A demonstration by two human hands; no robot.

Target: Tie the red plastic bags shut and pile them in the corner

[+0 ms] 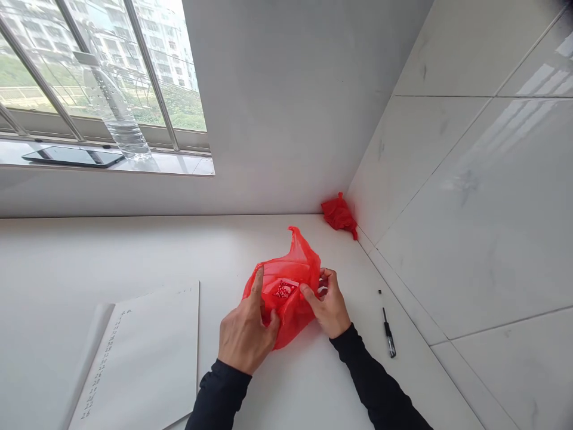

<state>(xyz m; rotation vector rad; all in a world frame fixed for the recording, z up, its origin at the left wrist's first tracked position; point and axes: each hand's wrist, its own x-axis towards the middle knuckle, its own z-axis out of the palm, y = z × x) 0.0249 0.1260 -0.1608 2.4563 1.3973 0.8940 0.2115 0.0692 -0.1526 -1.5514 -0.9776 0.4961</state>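
Observation:
A thin red plastic bag [299,254] stands opened over the white table in front of me. Down in it lies a small cluster of dark red and whitish bits [283,289], too small to name. My left hand [247,331] grips the near left rim, thumb at the front and index finger stretched up along the side. On the right side, my right hand [330,303] pinches the bag's edge between thumb and fingers. Parts of the fingers of both hands are hidden by the plastic.
An open notebook [147,358] with handwriting lies at left. To the right are a slim black and clear pen-like tool [388,334] and a tiny black piece [379,292]. Another red bag [339,213] sits crumpled in the corner. A water bottle [120,119] and tablet [74,156] occupy the windowsill.

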